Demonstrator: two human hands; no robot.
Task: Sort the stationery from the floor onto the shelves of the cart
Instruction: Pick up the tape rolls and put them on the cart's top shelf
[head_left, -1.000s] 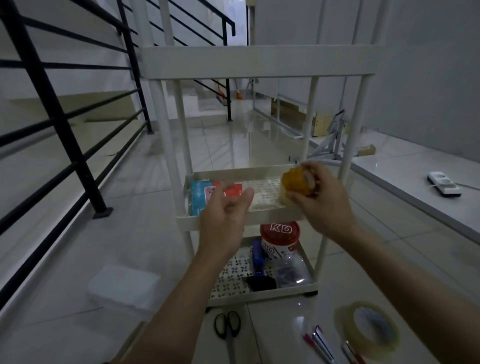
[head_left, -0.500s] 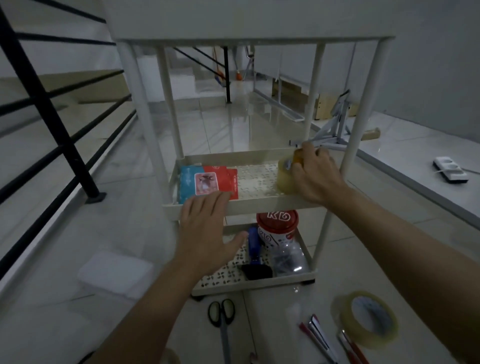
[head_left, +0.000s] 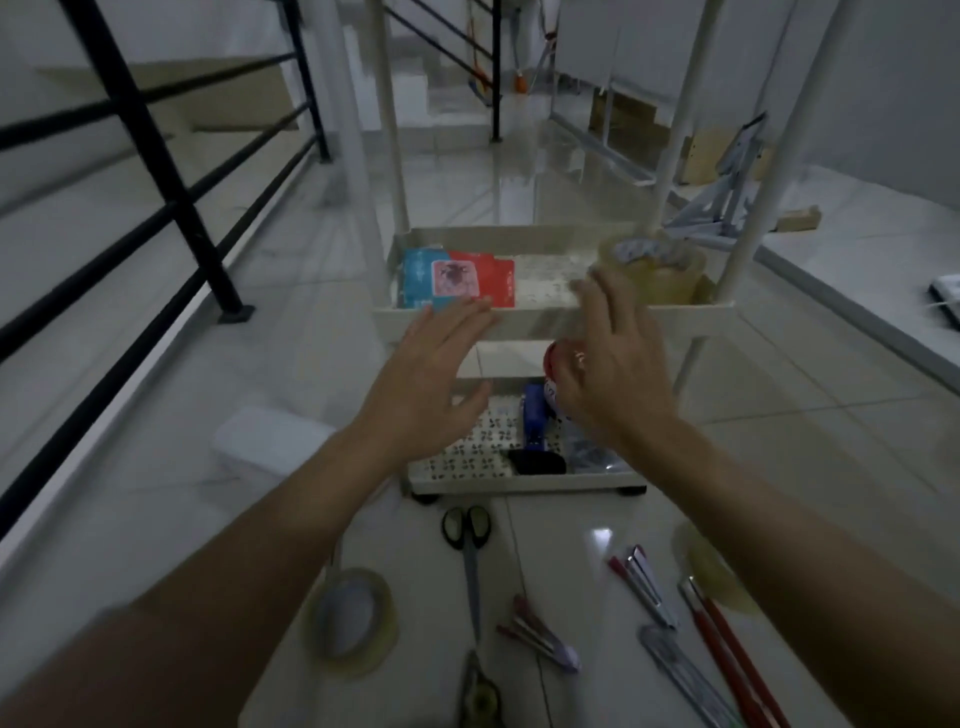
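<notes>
Your left hand hovers with its fingers spread and holding nothing, their tips just short of the red-and-blue packet on the middle shelf of the cart. Right of it, your right hand is also splayed and empty, with the roll of tape resting on that shelf just beyond its fingers, apparently not touching them, though blur makes that unsure. Nearer you than both hands, the floor holds another tape roll, scissors and pens.
</notes>
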